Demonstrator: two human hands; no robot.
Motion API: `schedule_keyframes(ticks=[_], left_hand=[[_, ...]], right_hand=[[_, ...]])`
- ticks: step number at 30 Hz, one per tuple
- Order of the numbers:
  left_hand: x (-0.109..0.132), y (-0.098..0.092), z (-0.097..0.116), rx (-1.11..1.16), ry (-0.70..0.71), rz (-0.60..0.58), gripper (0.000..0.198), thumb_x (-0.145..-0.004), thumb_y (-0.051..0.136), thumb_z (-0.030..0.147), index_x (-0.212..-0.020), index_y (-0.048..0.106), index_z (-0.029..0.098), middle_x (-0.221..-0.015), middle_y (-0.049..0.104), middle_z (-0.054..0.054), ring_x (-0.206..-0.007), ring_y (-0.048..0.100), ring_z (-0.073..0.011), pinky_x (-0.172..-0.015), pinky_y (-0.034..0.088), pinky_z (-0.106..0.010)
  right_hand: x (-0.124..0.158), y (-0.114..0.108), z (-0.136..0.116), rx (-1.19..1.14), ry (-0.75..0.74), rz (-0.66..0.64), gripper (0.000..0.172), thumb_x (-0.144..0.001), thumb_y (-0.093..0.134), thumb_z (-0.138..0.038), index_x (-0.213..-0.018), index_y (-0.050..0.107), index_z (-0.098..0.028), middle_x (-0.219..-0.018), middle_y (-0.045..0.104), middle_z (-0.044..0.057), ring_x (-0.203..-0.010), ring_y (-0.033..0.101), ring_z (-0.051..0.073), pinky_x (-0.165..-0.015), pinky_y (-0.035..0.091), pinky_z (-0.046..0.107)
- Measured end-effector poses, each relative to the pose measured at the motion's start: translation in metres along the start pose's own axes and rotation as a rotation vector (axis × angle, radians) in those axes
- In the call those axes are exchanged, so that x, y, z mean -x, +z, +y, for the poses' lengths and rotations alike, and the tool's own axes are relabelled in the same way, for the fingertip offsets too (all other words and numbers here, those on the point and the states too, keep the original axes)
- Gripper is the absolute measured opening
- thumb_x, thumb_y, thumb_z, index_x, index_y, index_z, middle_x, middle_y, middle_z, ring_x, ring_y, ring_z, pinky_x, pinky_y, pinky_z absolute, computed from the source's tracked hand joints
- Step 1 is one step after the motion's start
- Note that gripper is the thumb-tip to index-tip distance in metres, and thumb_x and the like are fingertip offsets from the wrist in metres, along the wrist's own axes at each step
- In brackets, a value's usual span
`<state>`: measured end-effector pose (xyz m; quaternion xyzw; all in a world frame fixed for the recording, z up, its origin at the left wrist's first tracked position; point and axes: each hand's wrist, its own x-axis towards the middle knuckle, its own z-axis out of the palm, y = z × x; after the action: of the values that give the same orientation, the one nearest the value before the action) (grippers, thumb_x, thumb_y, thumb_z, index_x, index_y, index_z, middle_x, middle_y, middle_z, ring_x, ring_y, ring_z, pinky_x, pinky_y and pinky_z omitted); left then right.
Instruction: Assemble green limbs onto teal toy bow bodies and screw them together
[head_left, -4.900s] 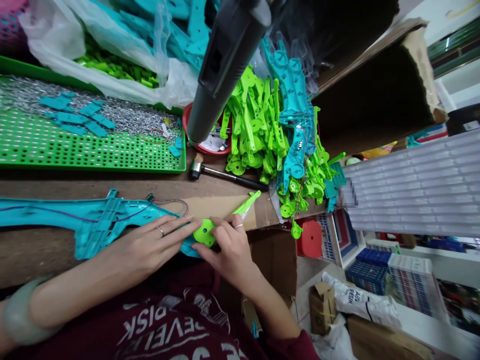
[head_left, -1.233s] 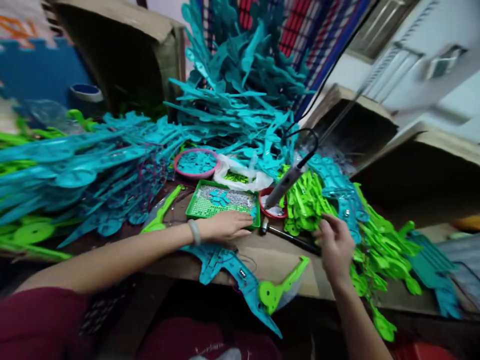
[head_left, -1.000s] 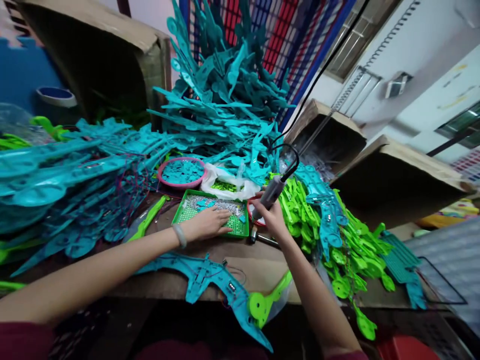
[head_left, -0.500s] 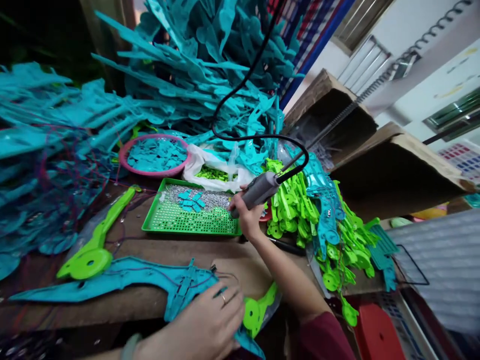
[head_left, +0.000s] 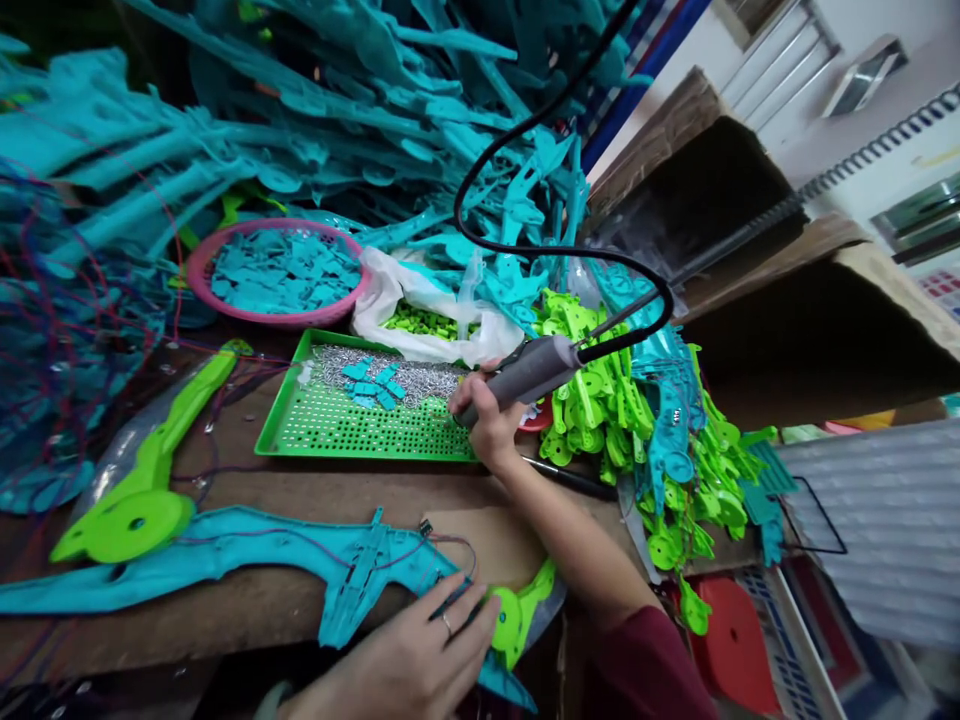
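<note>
My right hand (head_left: 491, 420) is wrapped round a grey electric screwdriver (head_left: 529, 375) with a black cord. It is over the right end of a green perforated tray (head_left: 300, 440) that contains many small silvery screws (head_left: 424, 385) and several small blue plastic pieces (head_left: 373, 383). My left hand (head_left: 409, 655), with a ring on one finger, lies with fingers stretched out over a long blue plastic shell (head_left: 292, 545); its thumb is hidden. Thin wires and a small dark component (head_left: 425, 528) sit on the shell. Lime-green parts (head_left: 139, 525) rest against both ends of the shell.
Behind the tray stand a pink basket (head_left: 199, 275) of blue pieces and a white bag (head_left: 375, 300) of small green pieces. Blue shells (head_left: 360, 130) pile high at the back. Green parts (head_left: 592, 400) heap on the right, beside open cardboard boxes (head_left: 847, 320).
The view has come closer and shifted slightly. My left hand's fingers look more stretched out over the blue shell. My right hand still holds the screwdriver above the tray.
</note>
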<state>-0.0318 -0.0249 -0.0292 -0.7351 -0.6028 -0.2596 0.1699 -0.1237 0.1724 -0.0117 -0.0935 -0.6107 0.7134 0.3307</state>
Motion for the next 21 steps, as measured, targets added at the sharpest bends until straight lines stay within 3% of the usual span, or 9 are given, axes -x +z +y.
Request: schedule_keyframes(ticks=[6,8,11,14,16,21], left_hand=[[-0.009,0.009,-0.002,-0.041,-0.012,-0.077,0.039,-0.101,0.042,0.026,-0.133,0.062,0.018,-0.140,0.060,-0.005,-0.130,0.054,-0.0244,-0.109,0.041,-0.042],[-0.009,0.010,-0.001,-0.072,-0.037,-0.085,0.041,-0.100,0.042,0.025,-0.137,0.060,0.016,-0.144,0.057,-0.006,-0.131,0.053,-0.0264,-0.111,0.039,-0.044],[0.001,0.013,0.002,-0.072,-0.109,-0.088,0.044,-0.098,0.040,0.021,-0.137,0.059,0.014,-0.146,0.055,-0.012,-0.129,0.055,-0.0309,-0.109,0.038,-0.051],[0.015,0.017,0.007,0.018,-0.148,-0.059,0.045,-0.096,0.039,0.018,-0.135,0.060,0.011,-0.148,0.053,-0.015,-0.130,0.054,-0.0341,-0.111,0.036,-0.056],[0.020,0.020,0.010,0.102,-0.177,-0.012,0.044,-0.095,0.040,0.016,-0.133,0.061,0.008,-0.149,0.052,-0.016,-0.133,0.052,-0.0352,-0.114,0.033,-0.056],[0.023,0.019,0.013,0.213,-0.199,-0.007,0.049,-0.096,0.038,0.016,-0.141,0.053,0.006,-0.153,0.047,-0.016,-0.139,0.047,-0.0352,-0.122,0.025,-0.053]], right_hand=[[-0.005,0.010,0.002,0.081,0.002,0.030,0.035,-0.082,0.073,-0.040,-0.100,0.051,-0.021,-0.055,0.055,-0.009,-0.044,0.054,0.011,-0.050,0.045,0.026],[-0.005,0.015,-0.013,0.086,-0.017,0.073,0.037,-0.081,0.073,-0.041,-0.103,0.051,-0.021,-0.054,0.054,-0.010,-0.043,0.053,0.011,-0.048,0.044,0.026],[0.007,0.009,-0.059,0.088,-0.094,0.163,0.036,-0.082,0.070,-0.041,-0.106,0.050,-0.024,-0.055,0.050,-0.010,-0.043,0.052,0.011,-0.048,0.046,0.027],[0.033,-0.020,-0.109,0.194,-0.205,0.230,0.026,-0.086,0.062,-0.042,-0.104,0.049,-0.028,-0.056,0.045,-0.010,-0.043,0.049,0.012,-0.045,0.045,0.026],[0.056,-0.049,-0.126,0.309,-0.240,0.289,0.022,-0.087,0.060,-0.040,-0.102,0.048,-0.030,-0.055,0.043,-0.009,-0.043,0.047,0.012,-0.044,0.044,0.026],[0.096,-0.119,-0.113,0.461,-0.162,0.529,0.027,-0.084,0.061,-0.039,-0.102,0.045,-0.029,-0.055,0.042,-0.009,-0.044,0.045,0.014,-0.047,0.044,0.029]])
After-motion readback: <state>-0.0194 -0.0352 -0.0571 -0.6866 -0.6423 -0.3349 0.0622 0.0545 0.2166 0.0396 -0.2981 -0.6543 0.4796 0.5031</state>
